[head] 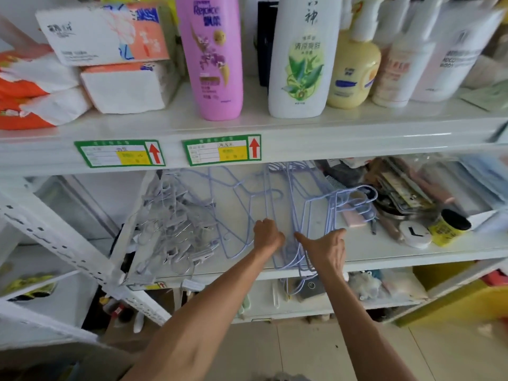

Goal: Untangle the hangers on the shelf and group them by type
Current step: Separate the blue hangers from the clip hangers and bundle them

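Several pale blue wire hangers (pixel 305 207) lie in a stack on the middle shelf (pixel 384 246), their hooks curling to the right. A looser blue wire hanger (pixel 233 193) lies just left of the stack. A tangled heap of grey clip hangers (pixel 176 224) fills the shelf's left end. My left hand (pixel 266 235) is closed in a fist at the left edge of the blue stack, gripping its wires. My right hand (pixel 327 248) rests flat on the stack's lower right part, thumb spread out and fingers over the wires.
Right of the hangers lie a pink bar (pixel 354 218), a white round disc (pixel 415 233), a yellow jar with a black lid (pixel 448 228) and cluttered packets. The upper shelf holds tissue packs (pixel 110 61) and bottles, among them a pink one (pixel 214 56). A slanted white shelf brace (pixel 68 243) crosses at left.
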Available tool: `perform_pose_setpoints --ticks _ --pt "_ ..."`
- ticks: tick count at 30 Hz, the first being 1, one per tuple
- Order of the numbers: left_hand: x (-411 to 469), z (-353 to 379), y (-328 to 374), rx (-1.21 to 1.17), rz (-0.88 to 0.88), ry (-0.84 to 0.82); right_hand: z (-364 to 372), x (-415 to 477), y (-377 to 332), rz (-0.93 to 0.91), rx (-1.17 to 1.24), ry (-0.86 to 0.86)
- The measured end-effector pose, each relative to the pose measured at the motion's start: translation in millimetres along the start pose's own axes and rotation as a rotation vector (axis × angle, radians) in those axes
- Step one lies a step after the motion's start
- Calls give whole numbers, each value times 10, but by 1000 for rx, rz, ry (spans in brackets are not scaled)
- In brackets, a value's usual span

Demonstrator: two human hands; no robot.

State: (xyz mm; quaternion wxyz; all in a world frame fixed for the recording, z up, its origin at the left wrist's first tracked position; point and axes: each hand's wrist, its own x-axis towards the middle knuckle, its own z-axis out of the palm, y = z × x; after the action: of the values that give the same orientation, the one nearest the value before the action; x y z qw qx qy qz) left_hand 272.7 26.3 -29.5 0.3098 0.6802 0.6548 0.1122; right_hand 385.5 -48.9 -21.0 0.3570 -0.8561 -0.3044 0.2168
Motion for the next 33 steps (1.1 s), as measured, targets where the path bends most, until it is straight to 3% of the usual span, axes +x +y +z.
perform_pose_setpoints --ticks 5,10,17,21,29,33 --pt "78 190 177 -78 -61 -88 132 264 24 -13 50 -67" --pt "200 417 200 -161 -59 -77 68 430 146 9 -46 -74" --pt "101 416 465 -351 -35 -84 -131 583 245 -92 -460 -12" --pt "46 449 625 -391 -140 -44 3 586 339 -66 -240 -17" --pt "-46 492 629 -273 -112 -45 113 495 397 -140 207 -18" --pt "-29 450 657 -275 -164 -86 129 583 401 15 283 11"
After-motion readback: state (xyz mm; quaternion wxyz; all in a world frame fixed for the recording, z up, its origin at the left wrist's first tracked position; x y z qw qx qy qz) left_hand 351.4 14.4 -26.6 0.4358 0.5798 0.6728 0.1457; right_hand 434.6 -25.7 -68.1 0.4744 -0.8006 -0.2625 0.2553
